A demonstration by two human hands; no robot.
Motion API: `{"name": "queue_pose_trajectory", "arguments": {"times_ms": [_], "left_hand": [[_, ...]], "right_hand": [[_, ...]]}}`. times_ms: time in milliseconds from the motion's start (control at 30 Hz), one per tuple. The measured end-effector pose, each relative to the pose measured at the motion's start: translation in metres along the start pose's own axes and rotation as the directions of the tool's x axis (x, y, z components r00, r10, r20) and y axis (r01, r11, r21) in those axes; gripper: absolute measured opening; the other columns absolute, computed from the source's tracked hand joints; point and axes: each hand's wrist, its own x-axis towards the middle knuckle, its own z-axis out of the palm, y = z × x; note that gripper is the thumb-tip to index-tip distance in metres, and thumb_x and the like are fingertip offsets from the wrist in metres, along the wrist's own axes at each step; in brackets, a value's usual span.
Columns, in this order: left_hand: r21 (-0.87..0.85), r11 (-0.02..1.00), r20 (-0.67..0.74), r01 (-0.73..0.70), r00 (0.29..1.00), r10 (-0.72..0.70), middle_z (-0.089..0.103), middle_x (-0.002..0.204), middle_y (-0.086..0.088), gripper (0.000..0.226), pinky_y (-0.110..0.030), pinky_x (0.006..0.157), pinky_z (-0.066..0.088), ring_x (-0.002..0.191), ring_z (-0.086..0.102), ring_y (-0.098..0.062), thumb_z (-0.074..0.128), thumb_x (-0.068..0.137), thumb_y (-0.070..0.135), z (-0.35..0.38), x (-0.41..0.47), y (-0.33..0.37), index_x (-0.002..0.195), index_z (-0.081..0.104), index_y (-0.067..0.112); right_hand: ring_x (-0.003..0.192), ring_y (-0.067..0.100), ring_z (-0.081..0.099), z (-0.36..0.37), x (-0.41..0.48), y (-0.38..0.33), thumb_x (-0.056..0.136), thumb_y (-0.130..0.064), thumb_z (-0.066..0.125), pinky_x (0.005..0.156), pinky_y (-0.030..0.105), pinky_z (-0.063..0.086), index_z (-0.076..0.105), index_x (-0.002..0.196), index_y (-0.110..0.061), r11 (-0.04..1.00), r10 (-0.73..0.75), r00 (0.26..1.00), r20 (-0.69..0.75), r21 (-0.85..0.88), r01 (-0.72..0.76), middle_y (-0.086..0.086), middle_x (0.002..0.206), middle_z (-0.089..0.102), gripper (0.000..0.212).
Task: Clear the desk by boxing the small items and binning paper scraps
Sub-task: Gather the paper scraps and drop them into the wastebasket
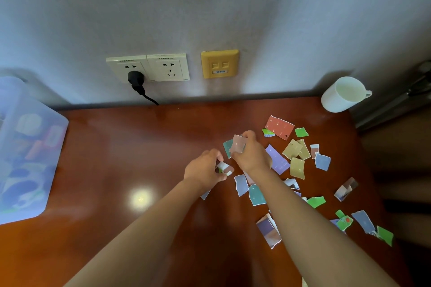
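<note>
Pink scrap (239, 144): pinched between the thumb and fingers of the right hand (253, 155), raised off the desk (116, 147).
Right hand: curled round the pink scrap; its forearm crosses the scattered paper from the lower right.
Left hand (203, 170): clenched on a scrap bundle (224, 168), just beside the right hand and nearer the camera.
Scrap bundle: white, green and brownish edges stick out past the fingers of the left hand. It seems to be several pieces, but blur prevents a count.
Teal scrap (227, 148): flat on the desk, partly hidden behind the pink scrap.
Loose scraps (297, 168): spread over the right half of the desk, some overlapping. A red scrap (279, 127) lies farthest back, yellow and lilac pieces are near the right hand, and blue and green ones trail toward the near right edge.
Desk: glossy reddish-brown wood, with a bright lamp reflection left of the forearms.
Plastic box (28, 147): translucent, at the left edge of the desk, well apart from the loose scraps. Small items show through its wall, too blurred to identify.
Mug (342, 94): white, in the far right corner of the desk, near the wall.
Wall sockets (148, 67): two white plates above the desk, with a black plug (136, 78) in the left one. A yellow data socket (220, 63) is beside them.
</note>
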Motion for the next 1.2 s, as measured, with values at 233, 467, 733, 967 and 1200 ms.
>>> {"name": "queue_pose_trajectory", "arguments": {"times_ms": [233,467,733,967,1200], "left_hand": [[0.024,1.0,0.008,0.007,1.0,-0.007,0.054,0.107,0.007,0.034,-0.027,0.065,0.041,0.081,0.059,-0.017,0.075,0.076,0.028,0.0,0.003,0.005,0.095,0.047,0.025],[-0.029,1.0,-0.045,0.005,0.999,-0.006,0.059,0.089,0.007,0.029,-0.027,0.06,0.038,0.074,0.055,-0.016,0.066,0.085,0.042,0.006,0.003,0.005,0.092,0.046,0.023],[-0.26,0.963,-0.026,0.066,0.997,-0.075,0.062,0.092,0.006,0.013,-0.033,0.075,0.049,0.087,0.06,-0.017,0.053,0.096,0.03,0.005,0.009,0.003,0.101,0.054,0.019],[-0.524,0.827,-0.001,0.206,0.97,-0.242,0.056,0.073,0.005,0.026,-0.032,0.067,0.038,0.069,0.05,-0.016,0.037,0.093,0.022,-0.01,0.003,0.003,0.071,0.051,0.023],[-0.449,0.865,-0.034,0.224,0.963,-0.267,0.047,0.059,0.005,0.038,-0.03,0.057,0.033,0.058,0.046,-0.018,0.048,0.09,0.047,-0.01,-0.017,-0.017,0.066,0.047,0.017]], "right_hand": [[0.101,0.025,0.062,-0.004,0.013,-0.009,0.074,-0.031,0.08,0.07,0.034,0.051,0.04,0.12,-0.019,0.994,0.061,0.998,0.023,-0.096,-0.058,0.006,0.114,0.062,0.062],[0.097,0.023,0.063,-0.001,0.013,-0.006,0.071,-0.043,0.08,0.062,0.029,0.044,0.051,0.112,-0.02,0.987,0.115,0.993,-0.014,-0.111,-0.116,0.002,0.106,0.065,0.055],[0.077,0.021,0.063,0.001,0.01,-0.009,0.079,-0.042,0.067,0.061,0.028,0.05,0.064,0.08,-0.021,0.997,0.034,0.999,-0.032,-0.069,-0.036,0.001,0.082,0.066,0.021],[0.091,0.02,0.061,0.001,-0.002,-0.018,0.079,-0.057,0.06,0.077,0.037,0.049,0.068,0.087,-0.019,0.876,0.139,0.976,0.165,0.44,-0.199,-0.001,0.087,0.065,0.039],[0.064,0.015,0.051,0.011,-0.033,-0.029,0.087,-0.031,0.046,0.069,0.033,0.048,0.051,0.063,-0.015,0.702,0.268,0.9,0.344,0.57,-0.427,0.002,0.063,0.056,0.029]]}}
